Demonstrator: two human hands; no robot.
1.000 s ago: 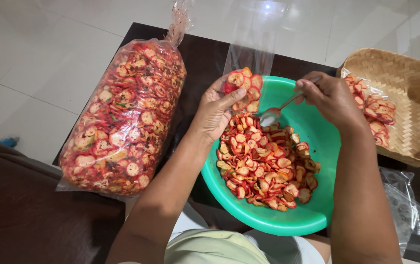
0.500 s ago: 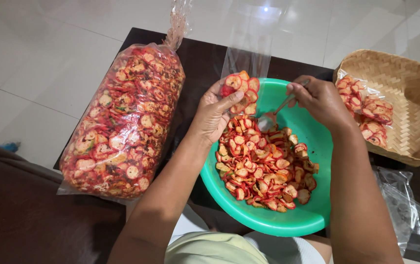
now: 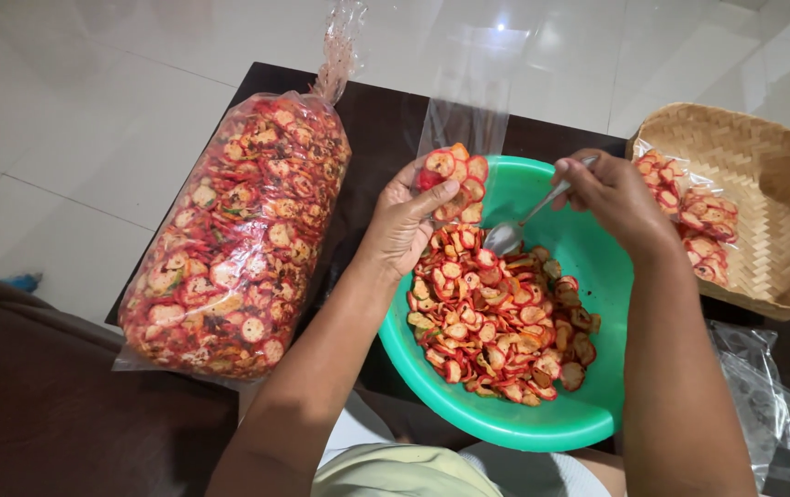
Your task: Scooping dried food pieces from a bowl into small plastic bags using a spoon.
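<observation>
Holding small clear bag (image 3: 455, 175) open, left hand (image 3: 406, 225) gripped it at bowl's (image 3: 597, 267) twelve o'clock; right hand (image 3: 617, 198) grasped spoon (image 3: 519, 228), best kept level.

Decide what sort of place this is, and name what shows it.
Probably a home snack-packing spot: a dark table on pale floor tiles, a green bowl of red chips, a large filled bag, a woven tray.
</observation>
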